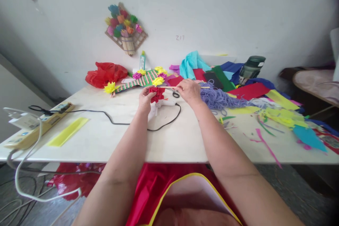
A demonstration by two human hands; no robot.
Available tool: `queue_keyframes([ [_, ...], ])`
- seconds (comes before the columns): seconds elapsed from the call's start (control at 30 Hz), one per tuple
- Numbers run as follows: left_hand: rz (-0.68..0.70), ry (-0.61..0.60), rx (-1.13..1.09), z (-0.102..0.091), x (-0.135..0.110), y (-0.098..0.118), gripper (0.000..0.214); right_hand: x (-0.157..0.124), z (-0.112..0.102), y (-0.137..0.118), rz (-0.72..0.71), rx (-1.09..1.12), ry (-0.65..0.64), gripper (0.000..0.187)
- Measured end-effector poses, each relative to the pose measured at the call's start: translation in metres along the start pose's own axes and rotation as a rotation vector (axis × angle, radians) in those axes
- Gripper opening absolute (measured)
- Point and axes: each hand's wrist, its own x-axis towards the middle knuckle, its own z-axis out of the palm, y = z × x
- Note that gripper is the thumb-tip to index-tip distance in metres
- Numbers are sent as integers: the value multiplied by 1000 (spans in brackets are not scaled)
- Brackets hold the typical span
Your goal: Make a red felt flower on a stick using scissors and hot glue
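Note:
My left hand point(146, 97) is closed on a red paper flower point(157, 94), pinching it at its left side. A thin wooden stick point(171, 87) runs level from the flower to my right hand point(189, 90), whose fingers are closed around it; its far end shows beyond the knuckles. Whether the stick is fixed to the flower I cannot tell. Just below the flower lies a white glue gun point(167, 105) with a black cord, partly hidden by my left hand. Black scissors handles point(176, 94) show between my hands. Behind them rests a green-striped woven piece point(137, 82) with yellow and purple paper flowers.
Purple yarn point(219, 95) and coloured paper sheets point(249, 91) are heaped at right, near a dark bottle point(252, 70). Paper scraps point(267, 127) lie in front. At left are a power strip point(39, 125), a yellow strip point(68, 131) and a red plastic bag point(106, 74).

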Motion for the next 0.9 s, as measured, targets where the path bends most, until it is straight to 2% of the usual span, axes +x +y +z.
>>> queue_keyframes([
  [0.17,-18,-29,-50,1,0,2,44,0,5,-2,257,126,45,20],
  [0.27,-20,-49,-63,2,0,1,45,2,9,-2,347,240,32,24],
  [0.47,-63,-92,-97,9,-4,0,45,5,16,-4,451,563,-74,38],
  [0.7,-141,-138,-99,16,-10,-1,48,0,14,-21,573,929,-214,35],
  [0.9,-147,-188,-86,18,-11,-1,50,0,20,-27,622,949,-171,26],
])
